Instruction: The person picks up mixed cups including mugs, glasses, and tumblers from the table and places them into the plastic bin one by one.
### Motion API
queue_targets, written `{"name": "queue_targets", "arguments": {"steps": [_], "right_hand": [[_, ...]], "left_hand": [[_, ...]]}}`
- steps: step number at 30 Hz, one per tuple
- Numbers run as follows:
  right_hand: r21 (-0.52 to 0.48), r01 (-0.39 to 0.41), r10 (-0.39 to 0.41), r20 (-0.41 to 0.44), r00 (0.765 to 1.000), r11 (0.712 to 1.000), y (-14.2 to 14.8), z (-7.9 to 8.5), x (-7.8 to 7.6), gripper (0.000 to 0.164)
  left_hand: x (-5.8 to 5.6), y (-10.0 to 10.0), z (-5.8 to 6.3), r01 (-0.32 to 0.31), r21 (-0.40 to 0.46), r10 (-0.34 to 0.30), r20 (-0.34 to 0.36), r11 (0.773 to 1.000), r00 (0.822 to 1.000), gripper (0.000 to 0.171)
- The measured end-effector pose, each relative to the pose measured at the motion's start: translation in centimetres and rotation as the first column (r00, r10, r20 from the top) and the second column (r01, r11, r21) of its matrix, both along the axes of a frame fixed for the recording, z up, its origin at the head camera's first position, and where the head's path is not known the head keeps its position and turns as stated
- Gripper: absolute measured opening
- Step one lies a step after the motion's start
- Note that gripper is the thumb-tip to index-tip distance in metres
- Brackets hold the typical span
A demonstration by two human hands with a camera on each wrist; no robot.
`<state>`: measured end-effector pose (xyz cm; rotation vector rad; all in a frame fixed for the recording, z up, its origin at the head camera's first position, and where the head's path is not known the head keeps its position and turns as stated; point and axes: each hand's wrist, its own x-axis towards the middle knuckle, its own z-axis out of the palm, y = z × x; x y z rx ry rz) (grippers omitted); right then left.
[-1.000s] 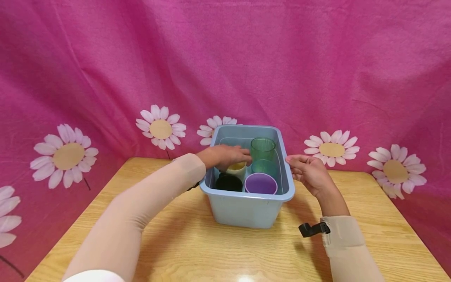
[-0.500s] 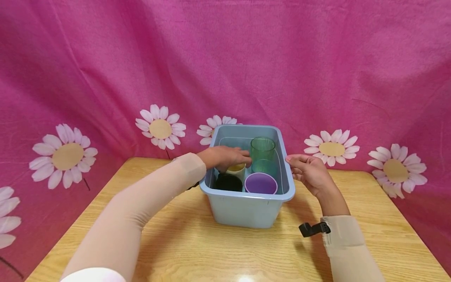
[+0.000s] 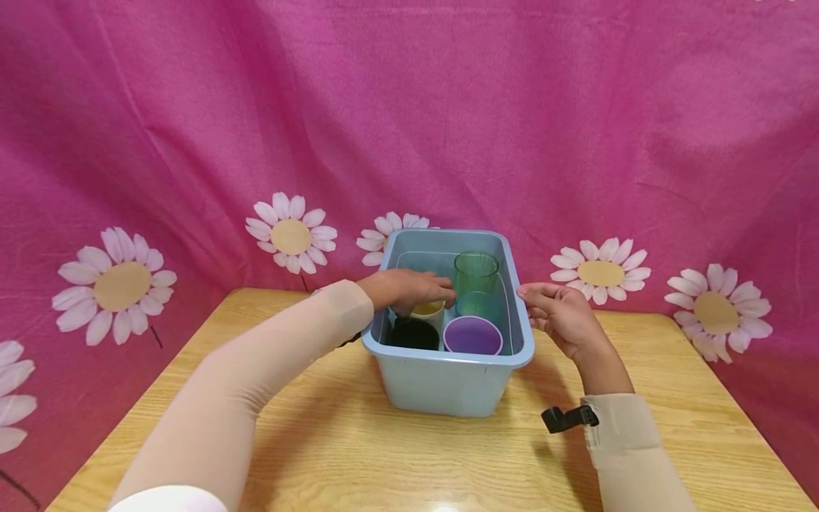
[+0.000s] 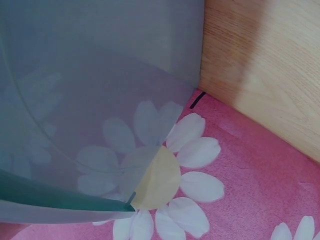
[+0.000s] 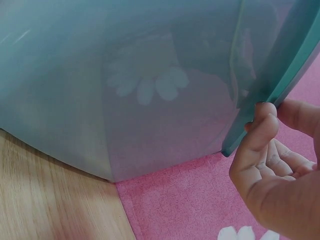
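Note:
A light blue plastic bin (image 3: 441, 384) stands on the table with several cups in it. My left hand (image 3: 409, 288) reaches over its left rim, fingers bent down over a cream cup with a yellow inside (image 3: 430, 310). The thumb side is mostly hidden. Nearer me sit a black cup (image 3: 414, 334) and a purple cup (image 3: 473, 336). Behind them are a teal cup (image 3: 478, 304) and a taller green glass (image 3: 476, 270). On the bin's right side my right hand (image 3: 559, 313) pinches the rim between thumb and index finger; the right wrist view shows this pinch (image 5: 272, 110) closely.
The wooden table (image 3: 358, 455) carries the bin near its back edge. Right behind hangs a pink cloth (image 3: 409, 128) with white daisies. A black strap (image 3: 569, 418) sits on the right wrist.

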<state>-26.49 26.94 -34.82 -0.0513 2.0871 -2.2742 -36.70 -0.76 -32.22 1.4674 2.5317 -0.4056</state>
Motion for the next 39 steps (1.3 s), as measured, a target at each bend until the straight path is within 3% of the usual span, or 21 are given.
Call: {"name": "queue_targets", "arguments": {"steps": [20, 31, 39], "right_hand": [[-0.024, -0.005, 0.005, -0.001, 1.0, 1.0, -0.1, -0.2, -0.2, 0.006], [-0.009, -0.006, 0.006, -0.001, 1.0, 1.0, 0.4, 0.0, -0.1, 0.008], [0.023, -0.015, 0.015, -0.017, 1.0, 1.0, 0.4, -0.1, -0.2, 0.009]], "left_hand": [[0.4, -0.3, 0.4, 0.015, -0.033, -0.016, -0.05, 0.999, 0.999, 0.077], [1.4, -0.9, 2.6, -0.003, -0.011, 0.002, -0.081, 1.0, 0.997, 0.08], [2.1, -1.9, 4.1, -0.027, 0.054, 0.031, -0.091, 0.998, 0.995, 0.078]]}}
